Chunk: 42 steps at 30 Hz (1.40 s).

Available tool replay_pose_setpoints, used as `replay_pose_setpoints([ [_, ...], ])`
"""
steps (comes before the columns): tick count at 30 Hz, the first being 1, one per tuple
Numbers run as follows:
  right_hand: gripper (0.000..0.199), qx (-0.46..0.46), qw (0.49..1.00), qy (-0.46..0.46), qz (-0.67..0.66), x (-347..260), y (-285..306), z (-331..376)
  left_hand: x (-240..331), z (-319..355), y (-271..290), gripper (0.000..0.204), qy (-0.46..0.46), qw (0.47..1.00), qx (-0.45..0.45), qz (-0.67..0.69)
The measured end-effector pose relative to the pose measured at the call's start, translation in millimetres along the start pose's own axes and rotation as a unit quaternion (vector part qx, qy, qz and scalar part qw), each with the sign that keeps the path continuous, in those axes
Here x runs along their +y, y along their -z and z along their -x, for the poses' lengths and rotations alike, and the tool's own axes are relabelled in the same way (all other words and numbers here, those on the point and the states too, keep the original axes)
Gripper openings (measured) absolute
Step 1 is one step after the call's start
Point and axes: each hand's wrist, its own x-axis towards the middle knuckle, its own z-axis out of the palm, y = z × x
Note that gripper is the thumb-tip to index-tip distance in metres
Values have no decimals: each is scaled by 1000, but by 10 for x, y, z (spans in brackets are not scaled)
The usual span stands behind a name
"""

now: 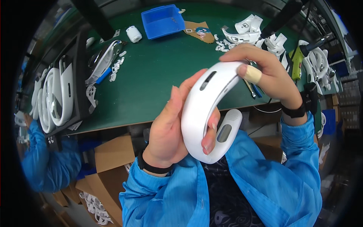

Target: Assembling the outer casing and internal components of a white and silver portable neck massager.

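Note:
A white, glossy, U-shaped neckband device (201,102) is held up in front of my chest, over the table's near edge. One arm has a dark slot; the other end carries a dotted round grille and a grey oval window. My left hand (170,121) wraps round the left side of the curve, fingertips showing on the inner side. My right hand (261,70) grips the upper end between thumb and fingers; a tan bandage covers one digit. Part of that end is hidden by the fingers. Black bands circle both wrists.
On the green table (159,75) stand a blue bin (163,22) and a white bottle (134,34). White shells (245,32) and a yellow-green tool (297,64) lie right. A black rack (80,81) holds white U-shaped parts left, near another person's blue sleeve (45,159). Cardboard boxes (113,151) sit below.

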Motion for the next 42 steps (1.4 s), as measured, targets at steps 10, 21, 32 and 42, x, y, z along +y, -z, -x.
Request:
replay_pose_setpoints([
  [10,30,32,994,7,-100,121,-64,-35,-80,0,39,65,0,995,-36,94],
  [21,21,99,989,12,-110,-38,-140,-124,-106,24,117,58,40,975,-23,217],
  [32,25,27,988,34,-148,27,-28,-181,-216,5,170,43,69,956,-121,256],
  [42,25,7,988,8,-156,93,-16,-212,-229,35,148,52,61,974,-99,196],
])
